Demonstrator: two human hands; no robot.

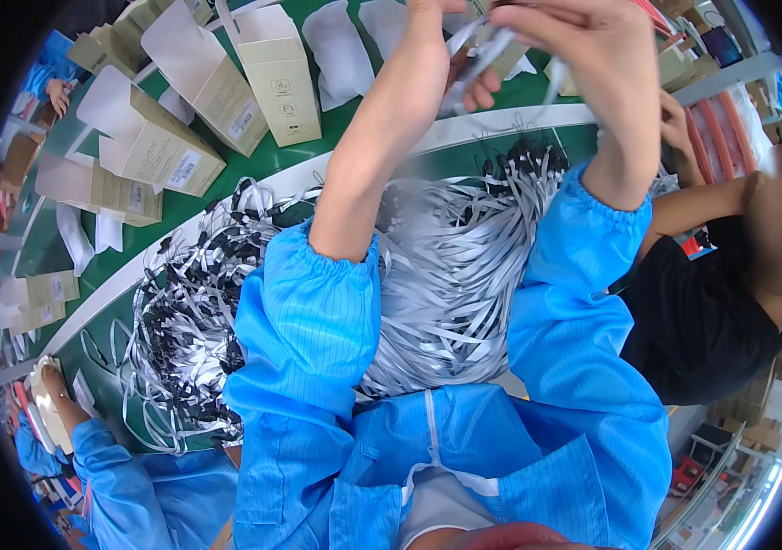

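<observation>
Both my hands are raised at the top of the view, over the far side of the bench. A pale grey lanyard strap [494, 48] runs between them, slightly blurred. My left hand [429, 50] is closed around part of it, its fingers curled beneath. Up to the right, my right hand [588, 32] pinches the strap between thumb and fingers, partly cut off by the frame. Below my forearms lies a big heap of similar grey lanyards [451, 307], laid roughly side by side. A more tangled heap with black clips [189, 344] sits to its left.
Open beige cartons [283, 82] stand along the green bench [322, 160] at the far left, with white wrapped pieces [338, 55] beside them. A pale rail [116, 293] curves across the bench. One co-worker in black [703, 312] is close on my right; another's blue sleeve [111, 467] is lower left.
</observation>
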